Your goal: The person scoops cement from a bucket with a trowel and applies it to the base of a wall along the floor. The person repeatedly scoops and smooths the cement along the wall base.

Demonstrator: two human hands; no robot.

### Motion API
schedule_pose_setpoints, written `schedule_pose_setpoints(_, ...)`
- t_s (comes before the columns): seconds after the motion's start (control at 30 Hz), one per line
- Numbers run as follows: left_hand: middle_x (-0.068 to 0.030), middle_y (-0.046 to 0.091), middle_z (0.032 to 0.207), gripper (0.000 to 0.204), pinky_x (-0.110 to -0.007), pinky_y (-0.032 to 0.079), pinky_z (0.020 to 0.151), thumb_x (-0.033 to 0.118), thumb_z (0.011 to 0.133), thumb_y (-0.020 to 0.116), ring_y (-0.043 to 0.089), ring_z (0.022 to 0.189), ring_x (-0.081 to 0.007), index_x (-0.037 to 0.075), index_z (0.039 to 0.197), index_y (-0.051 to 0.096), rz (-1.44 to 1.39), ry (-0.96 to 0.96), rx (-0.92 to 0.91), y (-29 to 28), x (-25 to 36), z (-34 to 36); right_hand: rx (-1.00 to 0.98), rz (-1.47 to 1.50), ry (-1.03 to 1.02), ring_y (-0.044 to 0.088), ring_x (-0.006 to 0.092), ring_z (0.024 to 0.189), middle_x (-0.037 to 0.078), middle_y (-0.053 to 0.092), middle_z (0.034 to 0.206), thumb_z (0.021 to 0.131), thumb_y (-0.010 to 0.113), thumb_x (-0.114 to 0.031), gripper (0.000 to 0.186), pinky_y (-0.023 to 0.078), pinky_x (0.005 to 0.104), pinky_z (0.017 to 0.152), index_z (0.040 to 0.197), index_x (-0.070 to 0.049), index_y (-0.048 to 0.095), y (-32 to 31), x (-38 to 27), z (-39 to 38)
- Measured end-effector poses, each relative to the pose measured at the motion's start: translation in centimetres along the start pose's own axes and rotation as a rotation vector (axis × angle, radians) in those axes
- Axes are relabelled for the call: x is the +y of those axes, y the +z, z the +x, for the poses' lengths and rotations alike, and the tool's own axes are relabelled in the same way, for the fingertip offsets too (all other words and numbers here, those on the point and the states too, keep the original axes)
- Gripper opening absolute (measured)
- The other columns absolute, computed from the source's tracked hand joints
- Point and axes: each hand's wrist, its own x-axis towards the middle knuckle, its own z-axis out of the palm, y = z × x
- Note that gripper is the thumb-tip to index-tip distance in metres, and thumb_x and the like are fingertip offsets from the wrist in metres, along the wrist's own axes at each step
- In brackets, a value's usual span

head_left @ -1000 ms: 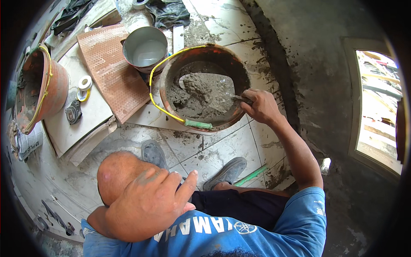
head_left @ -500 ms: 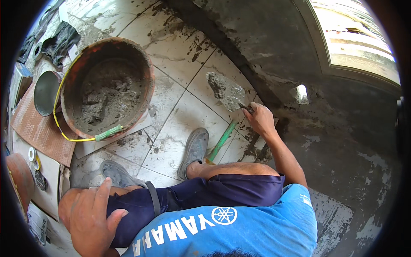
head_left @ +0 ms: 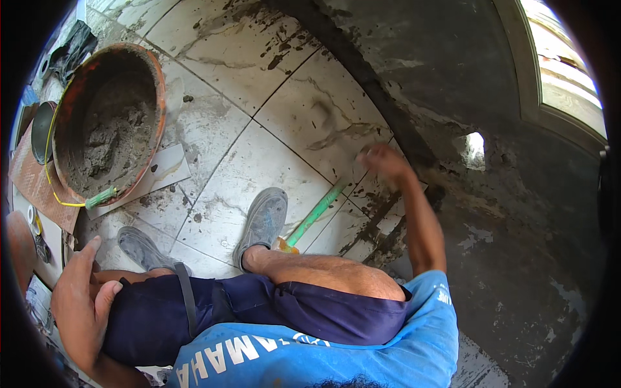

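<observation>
My right hand [head_left: 386, 163], smeared by motion, is closed round the dark handle of a trowel [head_left: 363, 154] above the tiles, close to the foot of the grey wall. The trowel's blade is too blurred to make out, and whether mortar lies on it cannot be seen. My left hand [head_left: 81, 304] holds nothing, its fingers stretched and thumb apart, beside my left knee. A round bucket [head_left: 161, 97] of wet grey mortar [head_left: 107, 145] stands at the left. Its yellow handle [head_left: 55, 187] with a green grip hangs down the near side.
A tool with a green handle [head_left: 317, 213] lies on the tiled floor [head_left: 213, 213] by my right shoe [head_left: 264, 216]. A metal pot [head_left: 43, 132] and a brown textured sheet [head_left: 39, 194] are beside the bucket. The plastered wall [head_left: 446, 71] with a window frame [head_left: 527, 71] rises at right.
The trowel carried a load of mortar on its flat blade before; now blade and right hand are blurred in a quick motion. The bucket and floor have shifted left in the view.
</observation>
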Motion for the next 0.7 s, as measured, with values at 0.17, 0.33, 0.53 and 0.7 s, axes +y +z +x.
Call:
schedule_pose_setpoints(0.17,-0.0161,0.064,0.103,0.062,-0.042,0.049,0.079,0.028,0.077,0.075,0.063,0.093,-0.0362,0.007,0.133,0.057,0.122,-0.015,0.049,-0.6,0.9,-1.2,0.283,-0.229,-0.083,0.059,0.0149,0.064,0.012,0.062,0.067,0.09,0.07,-0.035,0.038,0.047,0.0384,0.061,0.094,0.003,0.068,-8.4,-4.7,-5.9)
schedule_pose_setpoints(0.33,-0.0116,0.065,0.094,0.063,-0.042,0.048,0.074,0.038,0.074,0.075,0.063,0.085,-0.0324,0.01,0.129,0.061,0.153,0.07,0.052,-1.4,1.8,-1.0,0.337,-0.406,-0.199,0.059,0.0279,0.066,0.015,0.061,0.07,0.087,0.074,-0.031,0.034,0.045,0.0406,0.062,0.086,0.002,0.063,-4.8,-6.7,-8.9)
schedule_pose_setpoints(0.53,-0.0096,0.064,0.09,0.063,-0.039,0.048,0.074,0.038,0.075,0.075,0.062,0.084,-0.0279,0.006,0.128,0.06,0.144,0.242,0.114,-1.9,-1.9,-2.0,0.363,-0.85,-0.562,0.064,0.0384,0.084,0.016,0.064,0.09,0.091,0.064,-0.03,0.027,0.05,0.0472,0.071,0.095,-0.004,0.059,3.0,-22.2,-8.4)
schedule_pose_setpoints(0.7,-0.0086,0.059,0.086,0.062,-0.038,0.049,0.075,0.036,0.078,0.074,0.061,0.083,-0.026,0.0,0.126,0.059,0.025,0.421,0.07,-1.8,-5.1,-4.0,0.399,-1.064,-0.9,0.067,0.0311,0.078,0.011,0.065,0.081,0.091,0.063,-0.026,0.021,0.051,0.0432,0.068,0.089,-0.005,0.062,9.1,-36.7,-7.4)
